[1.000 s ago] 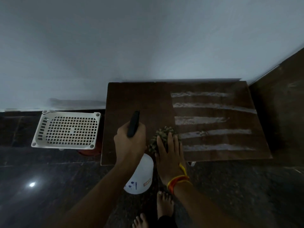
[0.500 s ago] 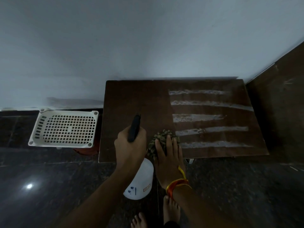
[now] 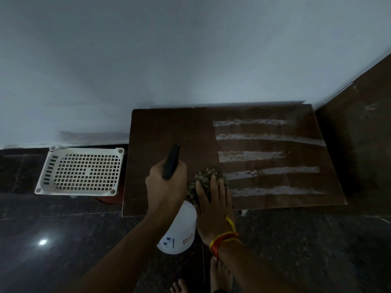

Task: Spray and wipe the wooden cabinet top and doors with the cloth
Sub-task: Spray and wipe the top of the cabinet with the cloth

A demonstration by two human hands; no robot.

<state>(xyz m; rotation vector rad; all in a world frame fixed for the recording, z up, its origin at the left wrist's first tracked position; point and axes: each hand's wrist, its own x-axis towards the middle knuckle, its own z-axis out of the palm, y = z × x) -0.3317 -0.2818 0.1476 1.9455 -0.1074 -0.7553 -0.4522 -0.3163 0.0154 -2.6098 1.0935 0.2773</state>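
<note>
Wooden cabinet top [image 3: 182, 132], centre frame against a pale wall, half streaked with spray.

Five whitish foam stripes [image 3: 268, 157] run across its right half; left half dark and bare. Right hand [image 3: 213, 199] lies flat, fingers straight and close together, pressing a mottled cloth [image 3: 202, 178] onto the tabletop near its front edge, lower centre. Left hand [image 3: 165, 187] grips the white spray bottle [image 3: 179, 229] by its black head, fingers curled round it, bottle hanging in front of the cabinet edge. Orange-yellow thread on right wrist. White perforated basket [image 3: 80, 172] at left. Dark glossy floor, bare feet at bottom.
</note>
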